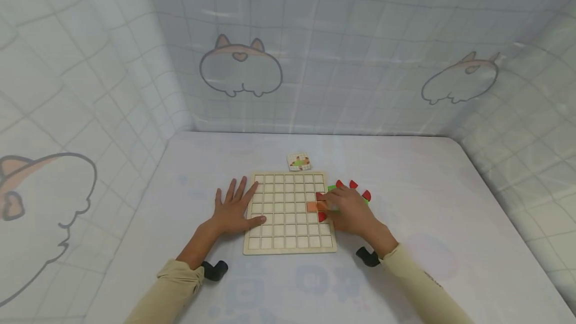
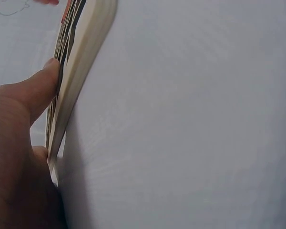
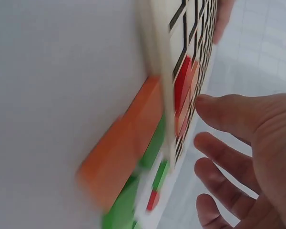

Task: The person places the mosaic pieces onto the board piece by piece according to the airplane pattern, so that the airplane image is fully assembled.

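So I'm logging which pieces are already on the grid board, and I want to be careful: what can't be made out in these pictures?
- Head view: the right hand covers the loose pieces beside the wooden grid board; their number and shapes are hidden.
- Head view: the small card is too small to read.
- Right wrist view: the orange piece is blurred.
- Left wrist view: the left hand and steep angle hide the board's cells.

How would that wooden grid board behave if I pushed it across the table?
The board looks stiff and flat, so it would probably slide in one piece rather than bend or tip. The table looks smooth, so it may slip easily; the left hand resting on its edge seems to steady it.
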